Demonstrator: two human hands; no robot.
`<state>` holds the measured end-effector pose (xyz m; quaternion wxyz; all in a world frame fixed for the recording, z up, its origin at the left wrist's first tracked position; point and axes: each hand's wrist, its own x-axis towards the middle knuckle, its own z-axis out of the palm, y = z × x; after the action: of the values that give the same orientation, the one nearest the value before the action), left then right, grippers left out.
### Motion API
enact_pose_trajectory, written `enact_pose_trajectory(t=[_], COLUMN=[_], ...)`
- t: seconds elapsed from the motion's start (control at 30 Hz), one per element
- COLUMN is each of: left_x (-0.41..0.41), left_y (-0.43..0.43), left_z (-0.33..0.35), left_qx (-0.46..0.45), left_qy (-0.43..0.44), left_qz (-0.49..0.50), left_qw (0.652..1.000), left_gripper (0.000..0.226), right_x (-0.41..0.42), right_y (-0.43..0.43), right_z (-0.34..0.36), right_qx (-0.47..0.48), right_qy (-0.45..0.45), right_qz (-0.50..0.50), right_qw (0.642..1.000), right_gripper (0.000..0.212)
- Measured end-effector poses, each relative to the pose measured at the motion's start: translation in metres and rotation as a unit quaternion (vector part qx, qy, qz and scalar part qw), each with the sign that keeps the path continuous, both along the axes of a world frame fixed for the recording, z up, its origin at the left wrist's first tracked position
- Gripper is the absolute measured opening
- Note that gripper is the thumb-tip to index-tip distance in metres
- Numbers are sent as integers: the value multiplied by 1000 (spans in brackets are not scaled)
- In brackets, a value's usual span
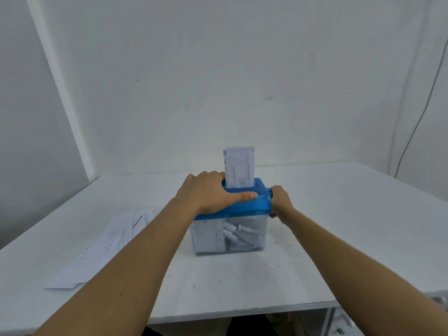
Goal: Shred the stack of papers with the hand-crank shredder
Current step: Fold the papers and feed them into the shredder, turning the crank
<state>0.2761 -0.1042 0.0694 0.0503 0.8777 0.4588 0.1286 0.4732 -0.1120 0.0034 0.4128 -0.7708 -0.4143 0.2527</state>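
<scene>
your left hand (211, 190) lies over the blue top of the shredder (257, 206), fingers hooked over its far edge and thumb stretched along the front, gripping it. your right hand (281, 202) is curled tight at the shredder's right end; the crank handle it wraps is hidden inside the fist. the shredder stands mid-bench (339, 226), and one printed sheet (238, 166) sticks upright out of its slot, just beside your left fingers. curled strips lie in the clear bin (230, 236) below, blurred through the plastic. the stack of papers (97, 248) lies fanned on the bench to the left, well apart, partly behind your left forearm. dark specks dot the bench in front. a thin cable (421, 112) runs down the wall at far right. print on the sheets is too small to read.
</scene>
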Motion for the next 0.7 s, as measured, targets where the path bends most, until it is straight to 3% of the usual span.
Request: enact_pose_trajectory(t=[0.1,0.23,0.33,0.4,0.5,0.6,0.7], left_x=[1,0,0,1,2,3,3], left_y=[-1,3,0,-3,-1,2,2], left_z=[1,2,4,4,3,1,1], left_qx=[-11,-19,-17,-23,-28,-29,-24], left_qy=[7,18,16,13,6,-2,-13], left_qz=[6,2,6,11,19,25,27], left_qw=[1000,1000,1000,1000,999,999,999], left_gripper=[105,107,104,105,114,124,122], right_x=[-4,-4,-9,-12,-12,-10,-9], right_y=[-25,-64,-90,-107,-116,-108,-90], right_z=[-10,-7,4,20,50,59,71], right_qx=[-34,9,25,53,77,63,104], right_qy=[-31,-54,-158,-176,-244,-334,-346], right_qz=[4,6,54,61,51,29,-12], right_qw=[999,998,986,981,965,940,932], right_gripper=[27,38,37,45,62,59,60])
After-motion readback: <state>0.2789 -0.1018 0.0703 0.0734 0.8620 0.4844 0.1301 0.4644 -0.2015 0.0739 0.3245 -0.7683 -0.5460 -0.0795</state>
